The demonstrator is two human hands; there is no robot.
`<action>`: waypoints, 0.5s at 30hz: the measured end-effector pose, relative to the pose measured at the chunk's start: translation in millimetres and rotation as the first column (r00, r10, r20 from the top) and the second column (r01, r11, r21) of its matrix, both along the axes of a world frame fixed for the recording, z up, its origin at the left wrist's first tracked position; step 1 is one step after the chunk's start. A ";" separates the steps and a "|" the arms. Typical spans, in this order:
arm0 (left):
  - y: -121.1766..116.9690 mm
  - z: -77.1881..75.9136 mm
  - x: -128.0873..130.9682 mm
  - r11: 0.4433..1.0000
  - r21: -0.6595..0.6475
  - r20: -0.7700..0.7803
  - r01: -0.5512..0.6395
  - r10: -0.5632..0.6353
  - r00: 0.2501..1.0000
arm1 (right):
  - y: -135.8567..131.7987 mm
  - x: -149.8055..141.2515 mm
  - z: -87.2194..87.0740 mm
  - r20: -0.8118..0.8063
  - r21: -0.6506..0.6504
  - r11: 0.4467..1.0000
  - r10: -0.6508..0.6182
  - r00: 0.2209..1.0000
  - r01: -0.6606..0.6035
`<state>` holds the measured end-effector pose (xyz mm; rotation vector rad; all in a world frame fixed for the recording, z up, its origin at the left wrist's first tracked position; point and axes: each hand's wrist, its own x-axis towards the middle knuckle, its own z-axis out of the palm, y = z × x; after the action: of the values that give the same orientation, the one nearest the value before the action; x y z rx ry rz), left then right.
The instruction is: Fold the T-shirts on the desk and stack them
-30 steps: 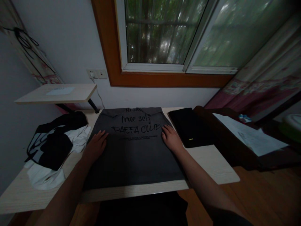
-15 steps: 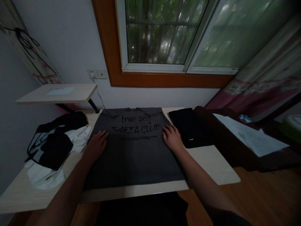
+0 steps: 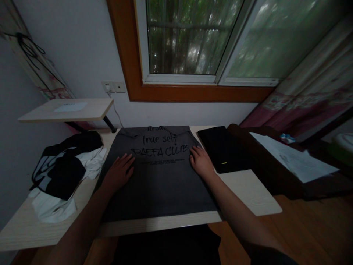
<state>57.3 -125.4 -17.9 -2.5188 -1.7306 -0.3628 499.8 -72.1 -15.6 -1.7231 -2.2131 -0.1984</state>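
Note:
A dark grey T-shirt (image 3: 160, 187) with black lettering lies flat in front of me, its far part folded under or over near the wall. My left hand (image 3: 119, 172) rests flat on the left part of the shirt, fingers stretched out. On the right edge of the cloth lies my right hand (image 3: 202, 162), its fingers extended and slightly bent beside the printed words. Neither hand grips the fabric.
The shirt lies on a pale wooden table (image 3: 248, 191). Rumpled black and white clothes (image 3: 63, 169) are at the left, below a small raised shelf (image 3: 66, 110). A folded black garment (image 3: 223, 147) lies at the right, near a paper sheet (image 3: 295, 158).
My left hand has slid a little to the right and nearer, from the shirt's left edge further onto the cloth. My right hand has stayed almost in place.

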 end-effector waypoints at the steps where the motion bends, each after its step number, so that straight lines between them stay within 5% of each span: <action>1: -0.4 0.3 2.4 0.999 -0.008 0.000 0.036 -0.036 0.999 | 0.4 -1.5 1.2 0.006 -0.008 1.000 0.018 1.000 -0.018; 7: -1.3 0.2 4.3 0.991 -0.019 0.030 0.134 -0.133 0.991 | 8.9 -24.3 9.7 -0.026 -0.062 0.980 0.188 0.982 -0.190; 15: 0.1 -0.5 0.4 0.990 -0.024 0.057 0.140 -0.139 0.989 | 44.2 -96.3 13.2 -0.091 -0.154 0.853 0.490 0.867 -0.498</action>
<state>57.7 -125.3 -18.4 -2.6831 -1.5920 -0.4230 403.5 -27.9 -2.4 -1.1489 -2.6095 0.1646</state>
